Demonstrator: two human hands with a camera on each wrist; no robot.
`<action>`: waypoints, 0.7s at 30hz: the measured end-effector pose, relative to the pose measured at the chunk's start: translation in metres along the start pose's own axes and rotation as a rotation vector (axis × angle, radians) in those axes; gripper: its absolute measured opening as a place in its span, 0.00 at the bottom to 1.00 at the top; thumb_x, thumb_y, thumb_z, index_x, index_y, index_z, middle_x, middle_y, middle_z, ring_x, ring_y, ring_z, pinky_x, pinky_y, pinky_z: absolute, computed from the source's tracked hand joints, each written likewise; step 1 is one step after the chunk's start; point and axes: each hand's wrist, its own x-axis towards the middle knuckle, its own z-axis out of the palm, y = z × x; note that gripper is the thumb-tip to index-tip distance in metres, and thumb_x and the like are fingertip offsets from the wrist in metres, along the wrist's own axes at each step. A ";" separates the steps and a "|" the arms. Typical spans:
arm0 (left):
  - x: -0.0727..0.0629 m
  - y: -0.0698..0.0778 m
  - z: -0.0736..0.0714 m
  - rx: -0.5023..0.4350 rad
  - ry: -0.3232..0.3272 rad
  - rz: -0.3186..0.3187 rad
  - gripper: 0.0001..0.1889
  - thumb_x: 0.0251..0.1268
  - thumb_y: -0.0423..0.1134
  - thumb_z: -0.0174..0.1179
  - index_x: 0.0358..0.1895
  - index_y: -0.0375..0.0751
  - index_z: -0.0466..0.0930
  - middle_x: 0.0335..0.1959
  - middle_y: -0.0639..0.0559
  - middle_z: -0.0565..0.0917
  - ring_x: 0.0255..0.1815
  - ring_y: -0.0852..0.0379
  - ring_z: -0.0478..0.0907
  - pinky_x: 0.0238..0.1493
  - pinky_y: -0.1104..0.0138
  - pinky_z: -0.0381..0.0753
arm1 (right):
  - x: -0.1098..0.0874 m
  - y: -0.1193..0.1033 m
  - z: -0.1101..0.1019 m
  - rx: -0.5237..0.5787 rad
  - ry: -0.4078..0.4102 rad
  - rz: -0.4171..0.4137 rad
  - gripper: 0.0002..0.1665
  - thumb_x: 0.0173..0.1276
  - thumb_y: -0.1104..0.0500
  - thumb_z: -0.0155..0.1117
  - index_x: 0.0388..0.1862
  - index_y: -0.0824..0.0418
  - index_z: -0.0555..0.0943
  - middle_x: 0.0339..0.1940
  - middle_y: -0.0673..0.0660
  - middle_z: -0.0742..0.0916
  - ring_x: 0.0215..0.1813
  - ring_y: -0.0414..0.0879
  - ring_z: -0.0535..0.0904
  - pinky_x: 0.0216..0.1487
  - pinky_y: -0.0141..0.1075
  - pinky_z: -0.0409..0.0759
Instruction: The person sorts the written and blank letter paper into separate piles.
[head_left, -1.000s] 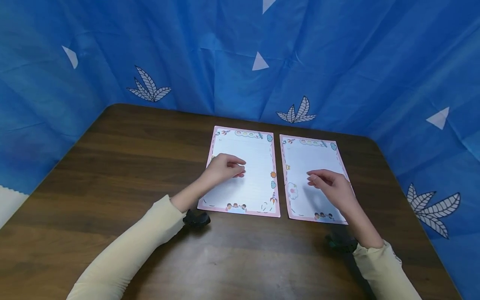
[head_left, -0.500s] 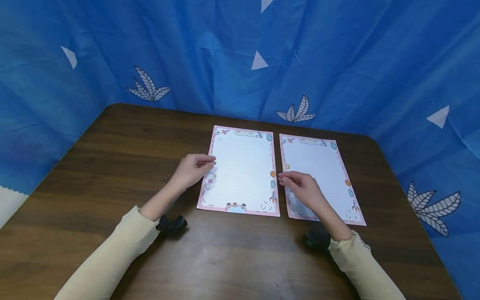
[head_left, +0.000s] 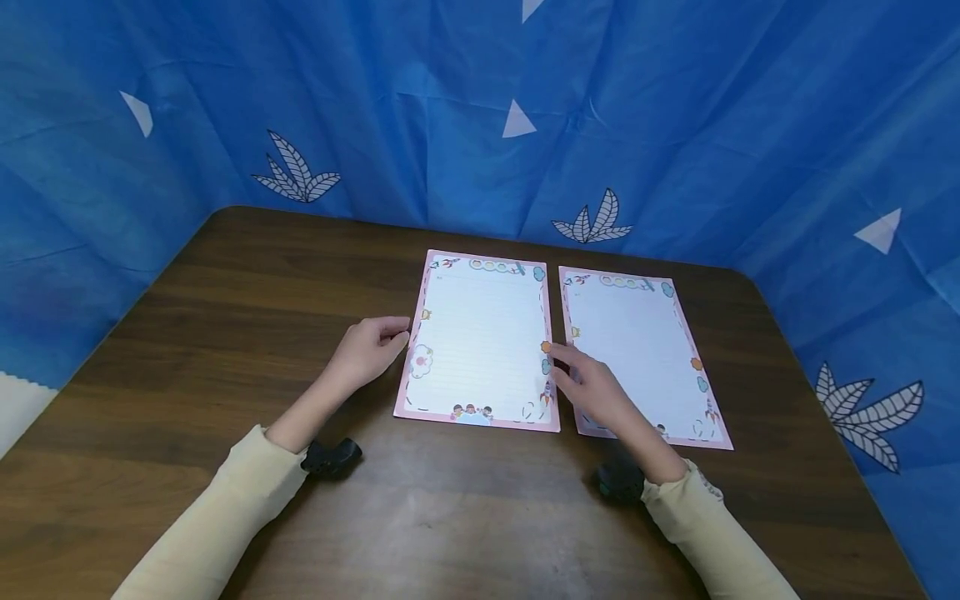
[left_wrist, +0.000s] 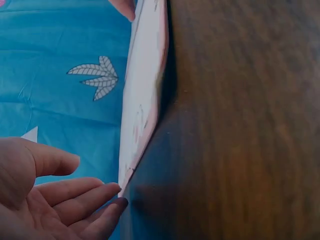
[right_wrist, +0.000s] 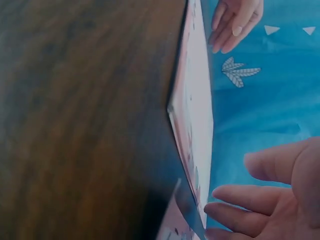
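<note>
The blue curtain (head_left: 352, 100) hangs beyond the table's far edge and along its left and right edges. Your dark wood table (head_left: 187, 350) has rounded far corners.

The pink-bordered left sheet (head_left: 480, 333) lies flat between your two hands, roughly midway between the table's far corners and back toward the far edge. I judge this the relation that counts: its long axis runs from your side toward the far edge, so your hands face each other across its short width. I cannot tell whether it is one leaf or a thin stack. The matching right sheet (head_left: 637, 333) lies just beside it, a narrow strip of table between them, toward the table's right edge.

Your left hand (head_left: 367, 350) is at the sheet's left long edge; your right hand (head_left: 590, 387) crosses the right sheet's near left part to reach the left sheet's right border. Neither hand is clearly nearer. Both grips look released, fingers relaxed and thumbs apart, nothing grasped; whether the fingertips actually touch the paper I cannot say for certain.

Smallest are the printed details: rockets, clouds and three children (head_left: 472, 412) in the left sheet's border, with faint ruled lines inside. You can read no brand or label; a tiny mark near its far left corner is illegible.
</note>
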 end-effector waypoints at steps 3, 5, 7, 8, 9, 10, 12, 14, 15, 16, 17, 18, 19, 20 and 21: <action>0.000 0.000 0.002 0.009 -0.016 0.011 0.19 0.69 0.35 0.52 0.59 0.29 0.73 0.54 0.36 0.77 0.53 0.44 0.74 0.50 0.54 0.74 | 0.000 0.001 0.002 -0.046 -0.017 -0.030 0.27 0.70 0.60 0.54 0.65 0.72 0.67 0.67 0.68 0.66 0.70 0.62 0.52 0.62 0.57 0.56; -0.001 0.000 0.003 0.019 -0.024 0.020 0.19 0.69 0.35 0.52 0.60 0.30 0.73 0.54 0.36 0.77 0.52 0.45 0.75 0.48 0.54 0.74 | 0.000 0.001 0.003 -0.077 -0.028 -0.042 0.28 0.70 0.60 0.54 0.65 0.73 0.66 0.68 0.70 0.64 0.71 0.64 0.49 0.63 0.59 0.52; -0.002 0.001 0.004 0.035 -0.033 0.026 0.19 0.69 0.35 0.52 0.60 0.30 0.72 0.55 0.36 0.77 0.47 0.45 0.75 0.44 0.57 0.74 | 0.000 0.001 0.003 -0.099 -0.035 -0.045 0.29 0.70 0.60 0.55 0.66 0.73 0.65 0.68 0.71 0.63 0.71 0.64 0.48 0.64 0.60 0.49; -0.002 0.001 0.004 0.045 -0.039 0.029 0.19 0.69 0.35 0.52 0.60 0.30 0.72 0.54 0.36 0.77 0.44 0.46 0.75 0.41 0.58 0.73 | 0.000 0.001 0.003 -0.108 -0.039 -0.049 0.30 0.70 0.60 0.55 0.66 0.73 0.65 0.68 0.72 0.62 0.71 0.65 0.47 0.64 0.60 0.48; -0.003 0.001 0.005 0.055 -0.044 0.035 0.20 0.69 0.35 0.52 0.60 0.30 0.72 0.54 0.36 0.77 0.42 0.46 0.74 0.38 0.59 0.72 | 0.000 0.001 0.003 -0.115 -0.044 -0.053 0.30 0.69 0.60 0.55 0.66 0.74 0.64 0.68 0.72 0.62 0.71 0.65 0.47 0.64 0.61 0.47; -0.004 0.002 0.005 0.064 -0.049 0.040 0.20 0.69 0.35 0.52 0.61 0.29 0.71 0.54 0.35 0.77 0.39 0.47 0.73 0.36 0.60 0.72 | 0.000 0.002 0.003 -0.124 -0.049 -0.059 0.30 0.69 0.60 0.55 0.66 0.74 0.64 0.68 0.73 0.61 0.71 0.66 0.47 0.64 0.61 0.46; -0.005 0.003 0.005 0.068 -0.061 0.042 0.20 0.69 0.35 0.52 0.61 0.28 0.71 0.51 0.35 0.78 0.32 0.48 0.71 0.30 0.62 0.69 | 0.000 0.002 0.004 -0.134 -0.057 -0.058 0.31 0.70 0.60 0.54 0.66 0.74 0.63 0.69 0.73 0.61 0.71 0.66 0.46 0.65 0.60 0.45; -0.006 0.003 0.005 0.061 -0.075 0.039 0.20 0.69 0.35 0.51 0.61 0.28 0.70 0.48 0.35 0.79 0.28 0.49 0.70 0.26 0.63 0.68 | 0.000 0.003 0.004 -0.146 -0.059 -0.044 0.32 0.70 0.59 0.54 0.67 0.75 0.61 0.69 0.72 0.60 0.71 0.65 0.46 0.65 0.60 0.45; -0.006 0.004 0.005 0.057 -0.081 0.035 0.21 0.69 0.35 0.51 0.61 0.28 0.70 0.48 0.35 0.79 0.27 0.49 0.69 0.26 0.63 0.68 | 0.000 0.003 0.004 -0.150 -0.059 -0.036 0.33 0.70 0.58 0.54 0.67 0.76 0.60 0.69 0.72 0.60 0.71 0.64 0.46 0.65 0.59 0.44; -0.006 0.004 0.005 0.052 -0.089 0.028 0.21 0.70 0.36 0.51 0.61 0.28 0.70 0.49 0.35 0.78 0.28 0.48 0.70 0.27 0.62 0.69 | 0.000 0.003 0.003 -0.154 -0.060 -0.029 0.33 0.70 0.58 0.54 0.67 0.75 0.60 0.70 0.72 0.59 0.71 0.64 0.46 0.65 0.59 0.44; -0.007 0.003 0.006 0.051 -0.097 0.024 0.21 0.70 0.36 0.51 0.62 0.28 0.69 0.51 0.35 0.77 0.32 0.47 0.72 0.29 0.61 0.70 | 0.000 0.003 0.003 -0.155 -0.062 -0.024 0.33 0.71 0.58 0.53 0.68 0.75 0.59 0.70 0.72 0.59 0.71 0.64 0.46 0.65 0.60 0.44; -0.007 0.003 0.006 0.053 -0.106 0.020 0.22 0.70 0.37 0.51 0.62 0.28 0.68 0.53 0.34 0.76 0.37 0.46 0.73 0.33 0.60 0.71 | 0.000 0.003 0.003 -0.157 -0.061 -0.022 0.33 0.71 0.58 0.53 0.68 0.75 0.59 0.70 0.72 0.59 0.71 0.64 0.46 0.65 0.60 0.44; -0.007 0.004 0.006 0.060 -0.116 0.016 0.23 0.70 0.37 0.51 0.63 0.28 0.67 0.57 0.33 0.73 0.44 0.43 0.74 0.39 0.57 0.73 | 0.000 0.003 0.003 -0.158 -0.063 -0.019 0.33 0.70 0.58 0.53 0.68 0.75 0.59 0.70 0.72 0.59 0.72 0.64 0.45 0.65 0.60 0.43; -0.007 0.003 0.006 0.073 -0.127 0.016 0.24 0.70 0.38 0.51 0.64 0.28 0.66 0.61 0.33 0.70 0.52 0.41 0.71 0.46 0.54 0.72 | 0.000 0.003 0.003 -0.156 -0.065 -0.024 0.33 0.70 0.58 0.54 0.68 0.75 0.60 0.69 0.72 0.59 0.71 0.64 0.45 0.65 0.61 0.43; -0.007 0.004 0.006 0.091 -0.143 0.018 0.25 0.70 0.39 0.50 0.65 0.28 0.64 0.63 0.32 0.67 0.59 0.40 0.67 0.53 0.51 0.69 | 0.000 0.003 0.002 -0.156 -0.069 -0.030 0.32 0.70 0.58 0.54 0.67 0.75 0.61 0.69 0.72 0.60 0.71 0.64 0.45 0.64 0.62 0.43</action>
